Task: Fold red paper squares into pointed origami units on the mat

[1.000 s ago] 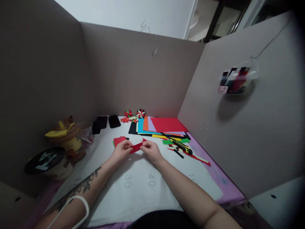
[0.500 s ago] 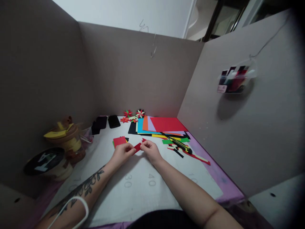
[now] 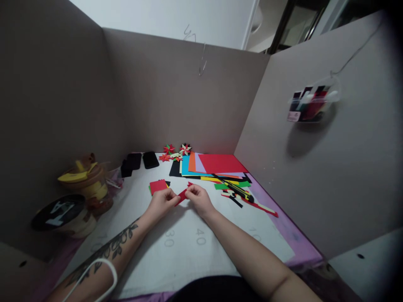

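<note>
Since the picture a second ago, the left hand [image 3: 162,203] has shifted inward and a little nearer the body, so that the small folded-looking strip of red paper [image 3: 182,196] slants more steeply and shows less; the right hand [image 3: 200,199] looks almost unmoved. Both hands pinch the strip narrowly between thumb and fingers, just above the white cloth-like table cover [image 3: 201,264]. Taking the strip as the clock's centre, a stack of small square papers, red on top [image 3: 157,186], sits at 10 o'clock, and a black-and-yellow utility knife [image 3: 239,192] at 3.

Good handling here probably means matching the edges before pressing, pinching close to the fold, and running even pressure along it so the paper does not buckle.

Fingertips hide both ends of the strip; its layers cannot be counted. Whether the red tip [image 3: 190,184] at 1 o'clock belongs to it, I cannot tell.
</note>
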Available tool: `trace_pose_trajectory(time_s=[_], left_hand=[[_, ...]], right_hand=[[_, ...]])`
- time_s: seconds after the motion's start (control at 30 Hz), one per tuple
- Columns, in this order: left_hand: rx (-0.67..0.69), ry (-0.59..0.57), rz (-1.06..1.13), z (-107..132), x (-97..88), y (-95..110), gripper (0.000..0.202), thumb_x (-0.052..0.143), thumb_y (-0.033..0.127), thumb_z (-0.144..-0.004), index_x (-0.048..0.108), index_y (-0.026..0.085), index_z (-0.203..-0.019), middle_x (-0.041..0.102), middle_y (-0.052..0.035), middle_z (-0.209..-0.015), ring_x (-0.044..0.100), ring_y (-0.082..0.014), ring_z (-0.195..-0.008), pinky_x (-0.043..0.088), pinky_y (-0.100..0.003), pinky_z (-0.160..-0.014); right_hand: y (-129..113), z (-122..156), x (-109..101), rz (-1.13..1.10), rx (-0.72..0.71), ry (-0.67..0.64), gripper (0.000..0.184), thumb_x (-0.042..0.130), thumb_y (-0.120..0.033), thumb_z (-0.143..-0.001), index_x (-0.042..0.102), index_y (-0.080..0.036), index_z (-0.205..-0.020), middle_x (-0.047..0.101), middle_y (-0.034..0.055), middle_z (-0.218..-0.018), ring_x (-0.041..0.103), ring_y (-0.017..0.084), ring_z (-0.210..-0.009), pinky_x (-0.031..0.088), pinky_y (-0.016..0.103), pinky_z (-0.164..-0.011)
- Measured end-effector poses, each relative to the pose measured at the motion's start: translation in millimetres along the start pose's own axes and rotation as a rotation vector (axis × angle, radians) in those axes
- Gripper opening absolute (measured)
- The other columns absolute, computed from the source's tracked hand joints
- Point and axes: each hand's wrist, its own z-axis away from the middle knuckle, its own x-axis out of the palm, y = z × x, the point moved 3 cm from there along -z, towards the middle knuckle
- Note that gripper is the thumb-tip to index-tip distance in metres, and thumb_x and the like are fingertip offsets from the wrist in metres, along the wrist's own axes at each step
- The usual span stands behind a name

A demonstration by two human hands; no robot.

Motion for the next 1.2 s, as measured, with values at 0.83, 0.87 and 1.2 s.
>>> trace_pose_trajectory(time_s=[0.83,0.87,1.2], left_hand=[[-0.117,-0.005,0.254,-5.0,0.5,-5.0,0.015,0.066,0.028,-0.065,0.061,0.014,-0.06,0.067,-0.0038,-0.067,0.059,-0.0146,-0.062,0.043,-0.022,-0.056],[-0.123,-0.002,0.266,-5.0,0.6,-5.3,0.015,0.066,0.027,-0.064,0.061,0.014,-0.059,0.067,-0.0038,-0.068,0.059,-0.0146,-0.062,0.044,-0.022,-0.056],[-0.126,0.014,0.287,-5.1,2.1,-8.4,0.013,0.066,0.025,-0.064,0.06,0.015,-0.058,0.067,-0.0033,-0.068,0.059,-0.0136,-0.062,0.043,-0.022,-0.057]], right_hand=[[-6.8,0.7,-0.5,-0.144,0.066,0.112,0.015,0.067,-0.017,-0.056,0.053,-0.017,-0.052,0.056,-0.0036,-0.057,0.048,0.011,-0.057,0.037,0.026,-0.063],[-6.8,0.6,-0.4,-0.14,0.071,0.116,0.015,0.067,-0.017,-0.056,0.053,-0.017,-0.052,0.056,-0.0036,-0.057,0.048,0.011,-0.056,0.037,0.026,-0.062],[-2.7,-0.4,0.7,-0.169,0.059,0.091,0.018,0.066,-0.019,-0.056,0.048,-0.018,-0.053,0.052,-0.0056,-0.053,0.045,0.01,-0.053,0.035,0.025,-0.058]])
